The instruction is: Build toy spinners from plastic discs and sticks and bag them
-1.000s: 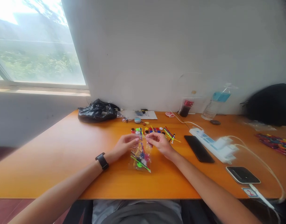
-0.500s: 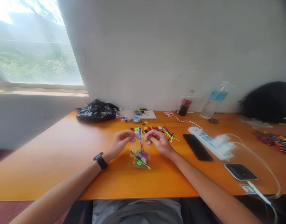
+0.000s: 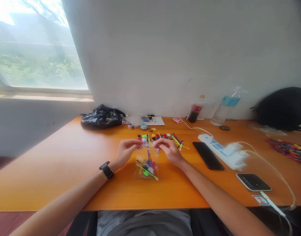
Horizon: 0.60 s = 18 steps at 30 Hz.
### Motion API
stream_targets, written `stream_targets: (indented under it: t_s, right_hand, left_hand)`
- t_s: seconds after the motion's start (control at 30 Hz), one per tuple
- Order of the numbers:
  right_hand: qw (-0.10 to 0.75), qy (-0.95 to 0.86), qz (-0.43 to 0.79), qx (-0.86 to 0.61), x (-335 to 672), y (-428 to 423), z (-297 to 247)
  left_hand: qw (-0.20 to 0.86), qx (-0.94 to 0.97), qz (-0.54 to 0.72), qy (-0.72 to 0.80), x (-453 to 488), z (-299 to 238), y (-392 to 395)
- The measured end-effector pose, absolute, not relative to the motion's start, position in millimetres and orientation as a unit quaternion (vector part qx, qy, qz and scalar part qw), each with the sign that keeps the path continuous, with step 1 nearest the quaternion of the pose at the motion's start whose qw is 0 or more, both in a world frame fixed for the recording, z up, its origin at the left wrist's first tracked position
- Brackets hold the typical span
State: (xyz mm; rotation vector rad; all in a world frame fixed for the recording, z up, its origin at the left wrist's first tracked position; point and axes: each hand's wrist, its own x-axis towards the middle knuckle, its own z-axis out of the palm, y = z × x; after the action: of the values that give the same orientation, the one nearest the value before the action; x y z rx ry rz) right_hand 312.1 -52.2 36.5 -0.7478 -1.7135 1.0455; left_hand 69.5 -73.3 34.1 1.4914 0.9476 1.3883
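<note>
Left hand (image 3: 127, 150) and right hand (image 3: 169, 150) each pinch, thumb to fingers, the far edge of a small clear plastic bag (image 3: 147, 167) holding bright plastic pieces (a slim lime-green pointed strip (image 3: 152, 175) shows best). Bag sits between the forearms (image 3: 201, 185), over the orange-brown wooden table (image 3: 54, 164); touching or not, I can't tell. Step in hand: seemingly work at the bag's mouth. Next move likely calls for even fingertip pressure. Both wrists angle inward, backs of hands up.

Cannot count overlapping pieces (image 3: 146, 172) in the clear bag (image 3: 142, 154), read the far white sheet (image 3: 159, 121), or see the edge-cropped left window (image 3: 39, 59) whole.
</note>
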Motion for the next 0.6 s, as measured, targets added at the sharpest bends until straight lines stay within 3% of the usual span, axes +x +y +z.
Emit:
stream_targets:
  t_s: [0.2,0.4,0.6]
  right_hand:
    - [0.474,-0.762,0.33,-0.292,314.5,-58.0,36.9]
    - [0.49,-0.672,0.453,-0.321,308.0,-55.2,30.3]
    - [0.451,-0.658,0.486,-0.357,299.1,-48.8,18.4]
  left_hand:
    - [0.439,0.574,0.565,0.397,73.1,31.6,-74.4]
    - [0.473,0.553,0.583,0.361,75.6,26.5,-72.2]
    - [0.479,0.555,0.573,0.366,78.3,25.4,-74.2]
